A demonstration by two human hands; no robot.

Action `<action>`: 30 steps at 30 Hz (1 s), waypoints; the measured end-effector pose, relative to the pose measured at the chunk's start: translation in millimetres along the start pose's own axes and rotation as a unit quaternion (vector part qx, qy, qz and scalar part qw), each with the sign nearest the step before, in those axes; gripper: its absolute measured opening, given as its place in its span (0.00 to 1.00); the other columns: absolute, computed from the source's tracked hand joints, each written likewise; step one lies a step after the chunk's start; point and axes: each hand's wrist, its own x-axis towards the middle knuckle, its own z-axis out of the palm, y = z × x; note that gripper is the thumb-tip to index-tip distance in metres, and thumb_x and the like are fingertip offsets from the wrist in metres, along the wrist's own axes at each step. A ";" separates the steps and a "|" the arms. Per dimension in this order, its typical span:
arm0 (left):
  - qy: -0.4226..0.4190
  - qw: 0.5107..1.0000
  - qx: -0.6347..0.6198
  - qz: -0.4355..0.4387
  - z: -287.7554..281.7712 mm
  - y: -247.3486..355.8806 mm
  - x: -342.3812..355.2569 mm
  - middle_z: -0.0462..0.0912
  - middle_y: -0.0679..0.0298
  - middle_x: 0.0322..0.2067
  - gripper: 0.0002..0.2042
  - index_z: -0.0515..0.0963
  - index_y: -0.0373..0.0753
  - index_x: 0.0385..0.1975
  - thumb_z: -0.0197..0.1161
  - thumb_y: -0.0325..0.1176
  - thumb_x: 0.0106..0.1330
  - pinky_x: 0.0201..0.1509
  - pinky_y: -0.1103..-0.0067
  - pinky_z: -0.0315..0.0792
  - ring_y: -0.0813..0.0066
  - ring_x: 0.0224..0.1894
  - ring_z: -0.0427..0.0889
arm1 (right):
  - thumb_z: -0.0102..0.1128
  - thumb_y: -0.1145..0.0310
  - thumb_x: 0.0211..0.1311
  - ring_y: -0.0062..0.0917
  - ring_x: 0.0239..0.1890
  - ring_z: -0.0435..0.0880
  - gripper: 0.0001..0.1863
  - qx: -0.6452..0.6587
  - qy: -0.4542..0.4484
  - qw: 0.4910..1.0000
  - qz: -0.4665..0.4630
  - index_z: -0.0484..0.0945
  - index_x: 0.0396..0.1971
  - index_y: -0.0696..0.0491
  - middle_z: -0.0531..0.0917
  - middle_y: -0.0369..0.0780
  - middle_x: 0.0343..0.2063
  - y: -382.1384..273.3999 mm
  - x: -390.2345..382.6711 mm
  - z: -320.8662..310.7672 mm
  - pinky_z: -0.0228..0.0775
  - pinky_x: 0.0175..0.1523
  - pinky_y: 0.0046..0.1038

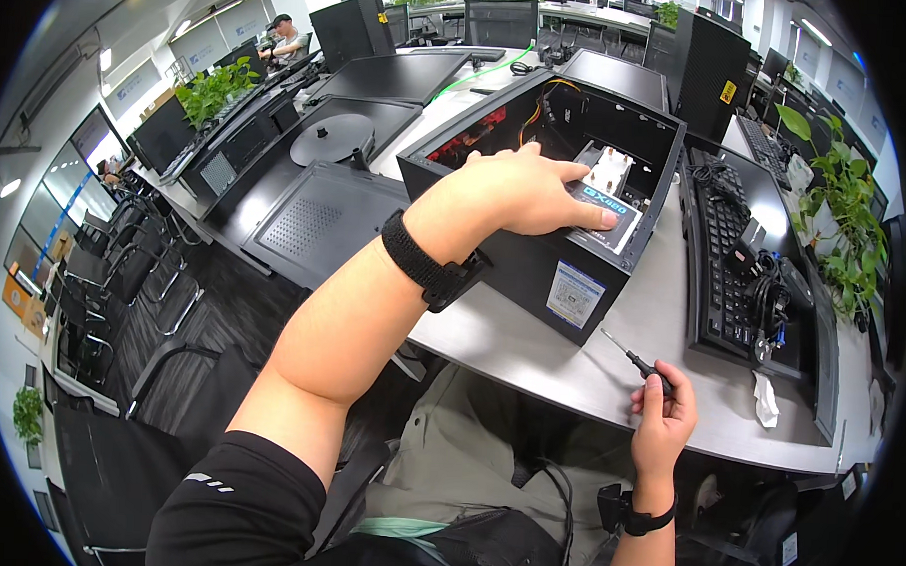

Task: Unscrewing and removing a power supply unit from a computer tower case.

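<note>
**Open computer case, two hands at work**

Left hand [521, 191]: fingers spread flat, pressing the grey boxy power supply unit [607, 211] inside the open black metal computer case [533, 271]. Right hand [663, 420]: near the desk edge, well apart, closed around a slim black-handled screwdriver [638, 361]. Black keyboard [728, 263] beyond the right hand.

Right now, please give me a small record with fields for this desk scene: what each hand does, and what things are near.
left hand: reaches into the open black computer case and rests flat on a boxy component inside
right hand: holds a small screwdriver at the desk edge, tip pointing up and left
surface: grey desk
beside the case: black keyboard with tangled cables on the right, removed side panel on the left
</note>
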 end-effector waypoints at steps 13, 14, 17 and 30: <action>0.113 0.993 -0.008 0.034 -7.9 -10.8 -12.5 0.83 0.44 0.59 0.37 0.81 0.41 0.64 0.69 0.64 0.63 0.66 0.64 0.75 0.48 0.62 0.83 | 0.63 0.74 0.74 0.15 0.29 0.82 0.11 0.013 -0.009 1.000 -0.008 0.81 0.51 0.63 0.83 0.36 0.31 1.7 1.1 0.7 0.74 0.33 0.17; 0.089 0.995 -0.044 0.015 -8.5 -12.8 -12.8 0.85 0.44 0.57 0.36 0.81 0.40 0.63 0.69 0.63 0.64 0.66 0.65 0.76 0.48 0.60 0.84 | 0.63 0.74 0.74 0.16 0.29 0.83 0.11 -0.002 -0.003 1.000 0.002 0.81 0.51 0.63 0.83 0.36 0.31 1.3 1.1 0.2 0.75 0.33 0.18; 0.102 0.990 -0.091 0.025 -5.7 -19.5 -13.5 0.88 0.47 0.52 0.36 0.81 0.33 0.60 0.67 0.62 0.66 0.61 0.63 0.78 0.50 0.57 0.86 | 0.63 0.75 0.74 0.16 0.29 0.83 0.11 0.010 -0.011 1.000 0.001 0.81 0.51 0.63 0.83 0.37 0.31 1.3 0.9 -0.3 0.76 0.33 0.19; 0.150 0.983 -0.102 0.032 12.3 -29.9 -11.6 0.89 0.49 0.49 0.29 0.79 0.38 0.62 0.62 0.55 0.72 0.60 0.62 0.79 0.50 0.53 0.88 | 0.61 0.73 0.76 0.15 0.28 0.83 0.10 -0.002 -0.001 1.000 -0.024 0.81 0.50 0.62 0.83 0.36 0.29 3.2 -1.2 3.4 0.75 0.31 0.19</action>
